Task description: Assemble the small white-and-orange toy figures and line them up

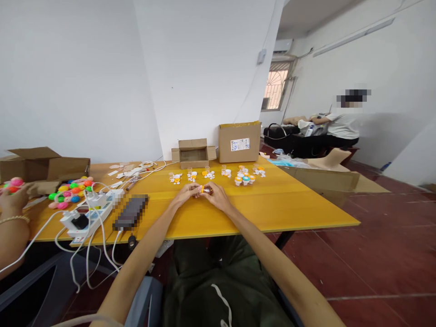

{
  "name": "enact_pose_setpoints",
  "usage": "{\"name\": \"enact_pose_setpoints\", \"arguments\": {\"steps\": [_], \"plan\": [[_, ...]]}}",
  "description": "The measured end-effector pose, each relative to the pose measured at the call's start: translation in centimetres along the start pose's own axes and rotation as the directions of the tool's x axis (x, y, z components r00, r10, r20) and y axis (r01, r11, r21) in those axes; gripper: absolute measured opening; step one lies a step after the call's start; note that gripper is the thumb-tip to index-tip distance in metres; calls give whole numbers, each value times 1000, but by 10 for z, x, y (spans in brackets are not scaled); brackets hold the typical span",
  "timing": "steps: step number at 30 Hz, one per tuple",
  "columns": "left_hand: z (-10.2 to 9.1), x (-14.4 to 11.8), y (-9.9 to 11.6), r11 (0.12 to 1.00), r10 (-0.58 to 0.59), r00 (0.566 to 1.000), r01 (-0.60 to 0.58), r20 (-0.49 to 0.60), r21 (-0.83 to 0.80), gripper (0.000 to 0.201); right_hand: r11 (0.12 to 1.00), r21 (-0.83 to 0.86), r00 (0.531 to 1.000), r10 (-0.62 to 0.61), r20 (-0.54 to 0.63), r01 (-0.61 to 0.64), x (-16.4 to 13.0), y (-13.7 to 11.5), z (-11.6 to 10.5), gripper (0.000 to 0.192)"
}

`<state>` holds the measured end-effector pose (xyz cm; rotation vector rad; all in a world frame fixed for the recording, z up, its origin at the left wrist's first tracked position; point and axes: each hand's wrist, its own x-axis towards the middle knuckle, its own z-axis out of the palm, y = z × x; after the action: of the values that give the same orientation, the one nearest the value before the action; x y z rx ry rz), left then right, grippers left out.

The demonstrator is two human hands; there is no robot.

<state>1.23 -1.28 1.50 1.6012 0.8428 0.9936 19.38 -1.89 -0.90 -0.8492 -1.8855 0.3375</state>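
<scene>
- A small orange-capped piece (202,189) is sitting between both hands, just above the yellow surface (272,209), near its middle.
- The left hand (186,193) and right hand (218,195) are each pinching it, grips pressed together on its ends.
- Keeping the wrists resting on the surface is likely steadying the fiddly work.
- Rows of similar small capped toys (243,178) are lying just beyond.
- A co-worker's hand (13,197) is reaching near the coloured balls (71,190), well apart.
</scene>
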Motion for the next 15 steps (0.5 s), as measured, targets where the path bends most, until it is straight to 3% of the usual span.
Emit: {"name": "enact_pose_setpoints", "arguments": {"steps": [15], "plan": [[-2,1,-3,1000,-5,1000,5,-8,-11,42,998,29,998,51,27,-52,1,3,1,14]]}}
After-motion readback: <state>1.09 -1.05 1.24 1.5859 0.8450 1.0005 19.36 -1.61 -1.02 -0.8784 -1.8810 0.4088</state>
